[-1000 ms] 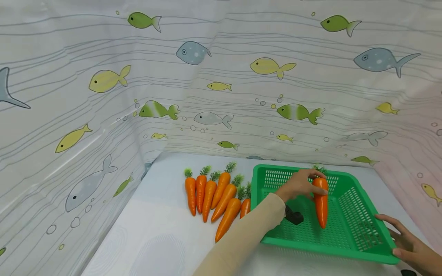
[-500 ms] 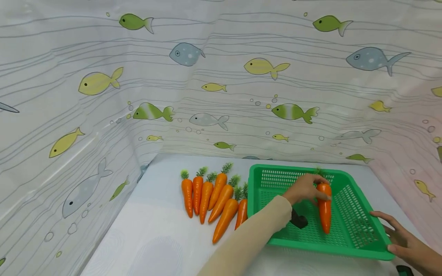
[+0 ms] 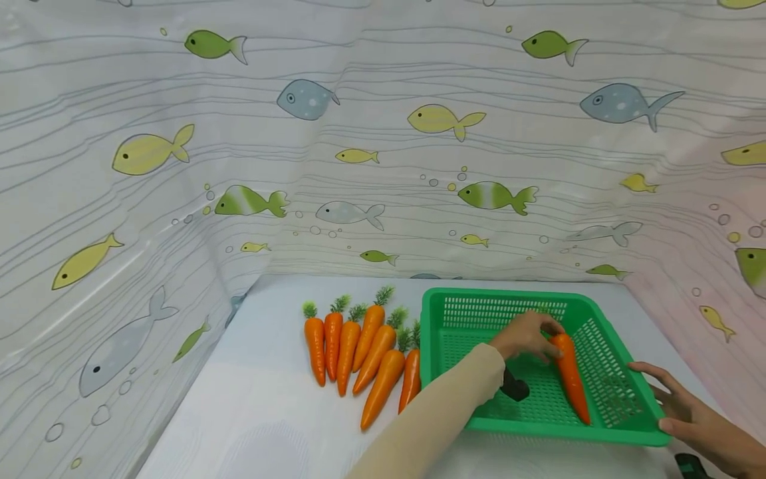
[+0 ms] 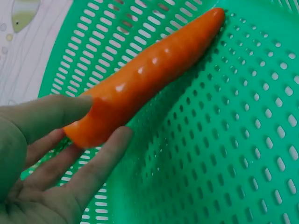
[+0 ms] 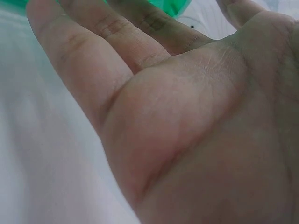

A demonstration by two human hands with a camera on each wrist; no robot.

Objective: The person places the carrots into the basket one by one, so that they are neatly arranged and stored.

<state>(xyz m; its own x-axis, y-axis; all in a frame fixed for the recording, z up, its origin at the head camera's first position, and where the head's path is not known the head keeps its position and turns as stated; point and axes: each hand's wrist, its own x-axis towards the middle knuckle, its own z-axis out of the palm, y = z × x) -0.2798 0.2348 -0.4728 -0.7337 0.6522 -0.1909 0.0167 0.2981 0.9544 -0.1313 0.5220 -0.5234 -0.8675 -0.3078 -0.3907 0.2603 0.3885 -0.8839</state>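
Note:
My left hand (image 3: pixel 529 334) reaches into a green plastic basket (image 3: pixel 562 434) and holds a shiny orange carrot (image 3: pixel 572 380) by its thick top. In the left wrist view, the thumb lies over the carrot (image 4: pixel 154 67) and a finger touches its other side. The carrot's tip points at the front right of the basket and appears to rest on the perforated bottom. Most of its leafy top is hidden behind the hand. My right hand (image 3: pixel 697 418) touches the basket's right rim with fingers spread; the right wrist view shows them fairly straight, tips out of frame.
Several more carrots (image 3: pixel 383 389) with green tops lie in a row on the white table (image 3: pixel 263 392), left of the basket. A black wrist strap or camera (image 3: pixel 514 387) shows beneath my left wrist. Fish-patterned sheeting (image 3: pixel 359 219) encloses the table's back and sides.
The left hand has lowered the carrot and brought it toward the basket's right side; it leans more now. The right hand stays at the rim. The head view has shifted slightly right.

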